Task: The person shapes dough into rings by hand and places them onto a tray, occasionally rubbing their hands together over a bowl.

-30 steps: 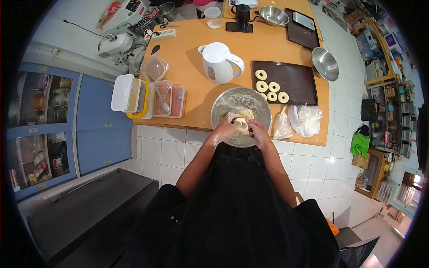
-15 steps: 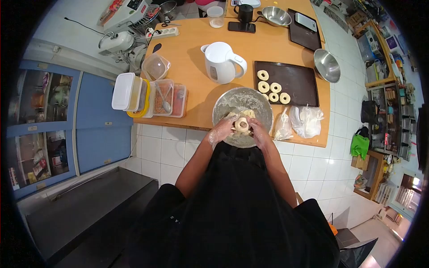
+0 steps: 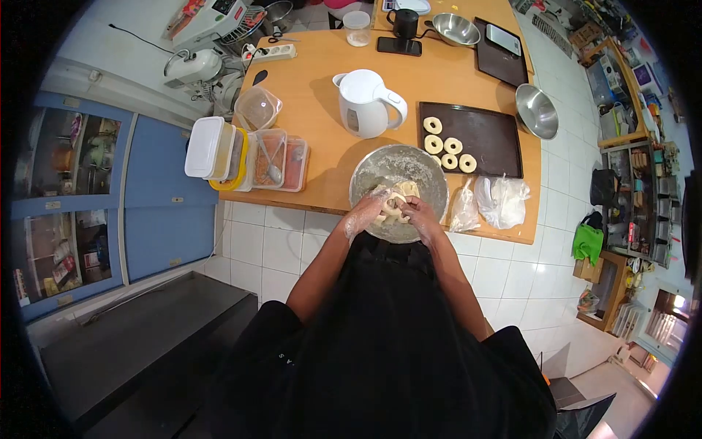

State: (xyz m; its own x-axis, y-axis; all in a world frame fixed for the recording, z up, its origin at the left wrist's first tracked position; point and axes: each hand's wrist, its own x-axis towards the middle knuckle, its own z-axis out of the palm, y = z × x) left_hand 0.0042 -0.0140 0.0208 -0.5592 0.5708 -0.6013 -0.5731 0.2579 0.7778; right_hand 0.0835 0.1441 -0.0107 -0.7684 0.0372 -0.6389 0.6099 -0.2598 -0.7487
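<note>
head view: left hand [image 3: 363, 214] and right hand [image 3: 420, 215] pinch dough [image 3: 393, 209] over bowl [image 3: 433, 174] at table's [image 3: 322, 124] near edge, likely so scraps drop inside; fingertips partly hidden.

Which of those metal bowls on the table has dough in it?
The floury bowl at the near edge, with the left hand and right hand at its dough. The shiny bowl by the tray and the far bowl show none.

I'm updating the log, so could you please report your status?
Left hand and right hand holding dough. Dough at metal bowl. Nothing visibly in the way.
</note>
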